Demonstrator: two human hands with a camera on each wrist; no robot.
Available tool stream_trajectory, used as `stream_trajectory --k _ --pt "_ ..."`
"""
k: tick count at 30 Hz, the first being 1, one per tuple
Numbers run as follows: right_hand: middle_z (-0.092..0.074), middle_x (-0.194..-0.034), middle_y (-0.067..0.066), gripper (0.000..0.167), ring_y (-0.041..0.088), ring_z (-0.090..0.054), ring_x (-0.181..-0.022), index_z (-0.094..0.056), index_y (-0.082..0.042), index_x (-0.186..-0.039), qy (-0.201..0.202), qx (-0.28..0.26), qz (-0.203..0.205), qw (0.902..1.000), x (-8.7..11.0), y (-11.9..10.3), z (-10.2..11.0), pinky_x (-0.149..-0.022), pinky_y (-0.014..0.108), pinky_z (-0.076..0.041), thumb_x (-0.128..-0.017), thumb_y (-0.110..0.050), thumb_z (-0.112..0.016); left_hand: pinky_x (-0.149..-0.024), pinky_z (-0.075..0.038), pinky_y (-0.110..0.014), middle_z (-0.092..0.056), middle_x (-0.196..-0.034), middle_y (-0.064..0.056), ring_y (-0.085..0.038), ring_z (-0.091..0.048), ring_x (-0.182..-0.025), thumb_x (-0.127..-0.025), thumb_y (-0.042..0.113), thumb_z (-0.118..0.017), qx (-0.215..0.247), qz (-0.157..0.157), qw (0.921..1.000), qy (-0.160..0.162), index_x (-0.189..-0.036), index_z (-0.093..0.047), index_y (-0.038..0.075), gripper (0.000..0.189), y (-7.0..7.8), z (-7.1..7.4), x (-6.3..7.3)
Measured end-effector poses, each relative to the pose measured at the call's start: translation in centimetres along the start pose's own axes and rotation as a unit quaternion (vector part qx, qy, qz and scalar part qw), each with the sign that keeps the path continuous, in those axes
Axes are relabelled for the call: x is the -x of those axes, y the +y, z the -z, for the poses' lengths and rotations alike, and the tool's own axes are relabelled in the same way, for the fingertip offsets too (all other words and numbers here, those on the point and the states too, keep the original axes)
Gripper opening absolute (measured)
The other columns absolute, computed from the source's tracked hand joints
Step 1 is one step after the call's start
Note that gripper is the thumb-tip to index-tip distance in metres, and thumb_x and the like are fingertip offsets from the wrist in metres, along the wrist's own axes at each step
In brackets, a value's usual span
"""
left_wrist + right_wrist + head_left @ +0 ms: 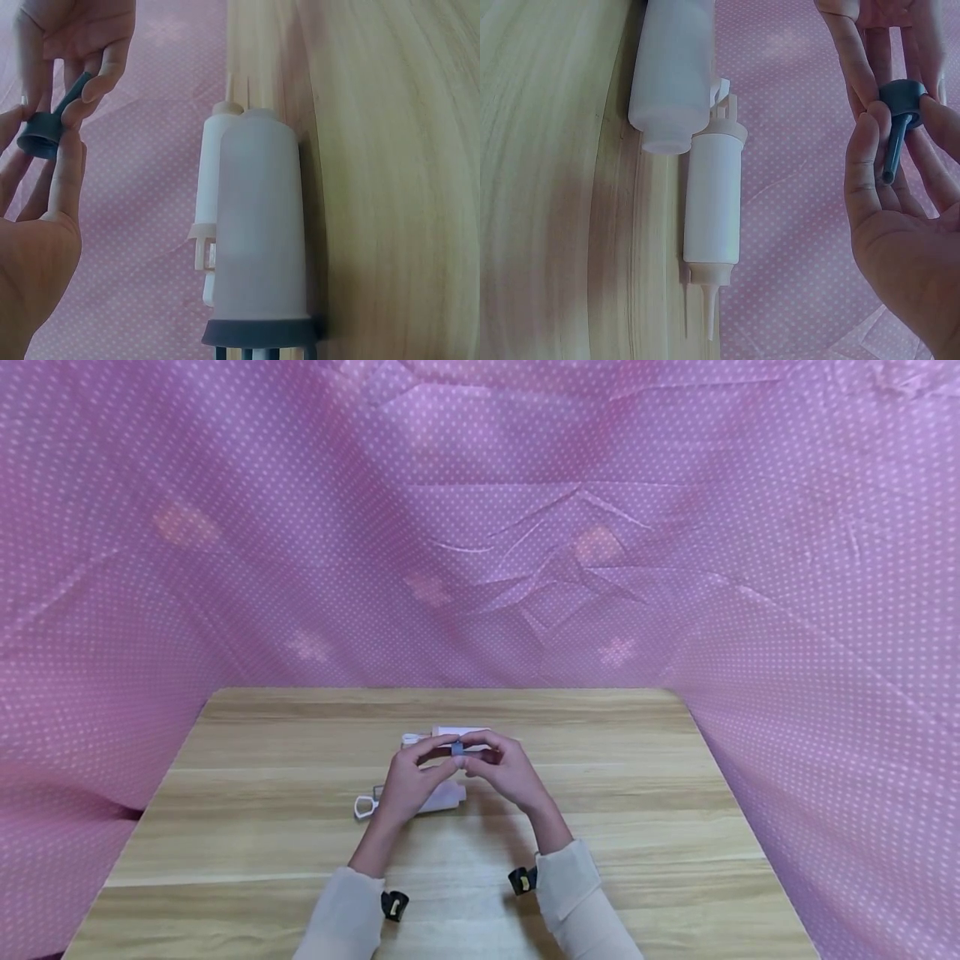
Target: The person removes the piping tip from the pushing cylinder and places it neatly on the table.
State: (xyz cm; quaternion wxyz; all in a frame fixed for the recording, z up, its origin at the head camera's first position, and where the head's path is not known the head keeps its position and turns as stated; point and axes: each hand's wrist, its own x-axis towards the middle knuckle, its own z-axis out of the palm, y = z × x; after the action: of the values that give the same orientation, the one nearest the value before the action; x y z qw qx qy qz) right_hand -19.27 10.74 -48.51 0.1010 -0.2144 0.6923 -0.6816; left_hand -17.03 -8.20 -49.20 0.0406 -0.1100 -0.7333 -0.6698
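Observation:
Both hands meet above the table around a dark blue-grey nozzle cap (pixel 45 135), which has a round threaded base and a thin spout. The left hand (pixel 408 785) pinches the round base between thumb and fingers. From the other side the right hand (pixel 513 772) holds the cap with its fingertips near the spout, seen in the right wrist view. Beneath them lies a translucent bottle (pixel 261 217) with a grey collar at one end and a bare neck at the other. In the head view the left hand partly hides this bottle.
Behind the bottle, a white syringe-like tube (pixel 714 199) with a beige pointed tip lies on the wooden table (pixel 637 827). A white loop handle (pixel 364 807) sticks out left of the left hand. Pink dotted cloth (pixel 480 527) hangs around the table's back and sides.

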Motion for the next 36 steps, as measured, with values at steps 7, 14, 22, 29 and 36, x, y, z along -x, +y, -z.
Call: stream_trajectory --k 7,14,22,29,36 --pt "-0.065 -0.125 0.016 0.032 0.022 -0.071 -0.101 -0.064 0.001 -0.126 0.000 0.003 -0.001 1.0000 -0.1 0.1 0.2 -0.085 0.040 -0.059 -0.096 -0.004 -0.070 -0.089 -0.057 -0.032 -0.068 -0.122 -0.015 -0.035 -0.064 -0.114 -0.090 0.010 -0.078 0.005 0.001 1.0000 0.001 -0.124 -0.071 0.004 0.035 0.2 -0.1 -0.1" --pt "-0.064 -0.126 0.017 0.032 0.023 -0.070 -0.103 -0.064 0.002 -0.127 -0.001 -0.013 -0.003 0.9999 0.1 0.1 0.6 -0.086 0.038 -0.059 -0.095 -0.003 -0.070 -0.090 -0.057 -0.032 -0.068 -0.121 -0.019 -0.040 -0.063 -0.113 -0.092 0.005 -0.075 0.015 -0.006 0.9999 0.006 -0.123 -0.070 -0.001 0.032 0.2 -0.1 -0.3" --pt "-0.062 -0.124 0.022 0.033 0.020 -0.069 -0.097 -0.061 0.008 -0.126 0.002 -0.019 -0.013 0.9997 0.3 0.3 0.9 -0.087 0.038 -0.059 -0.096 -0.003 -0.069 -0.089 -0.057 -0.031 -0.069 -0.117 -0.022 -0.040 -0.066 -0.109 -0.090 0.009 -0.078 0.026 -0.022 0.9994 0.012 -0.121 -0.071 -0.001 0.033 0.2 0.1 -0.4" --pt "-0.064 -0.118 0.023 0.031 0.030 -0.069 -0.094 -0.063 0.008 -0.125 0.003 0.002 -0.025 0.9997 0.5 1.1 1.4 -0.085 0.042 -0.059 -0.097 -0.003 -0.068 -0.089 -0.057 -0.031 -0.069 -0.116 -0.021 -0.037 -0.065 -0.109 -0.090 0.005 -0.077 0.018 -0.014 0.9996 0.017 -0.120 -0.071 -0.003 0.031 0.4 0.2 -0.5" --pt "-0.069 -0.105 0.015 0.028 0.033 -0.069 -0.093 -0.062 0.011 -0.123 0.010 -0.009 -0.036 0.9992 0.8 2.3 1.4 -0.085 0.046 -0.059 -0.100 -0.005 -0.063 -0.089 -0.057 -0.032 -0.068 -0.120 -0.020 -0.033 -0.066 -0.106 -0.090 0.007 -0.078 0.032 -0.024 0.9991 0.017 -0.118 -0.071 -0.004 0.031 0.0 0.4 -0.4"
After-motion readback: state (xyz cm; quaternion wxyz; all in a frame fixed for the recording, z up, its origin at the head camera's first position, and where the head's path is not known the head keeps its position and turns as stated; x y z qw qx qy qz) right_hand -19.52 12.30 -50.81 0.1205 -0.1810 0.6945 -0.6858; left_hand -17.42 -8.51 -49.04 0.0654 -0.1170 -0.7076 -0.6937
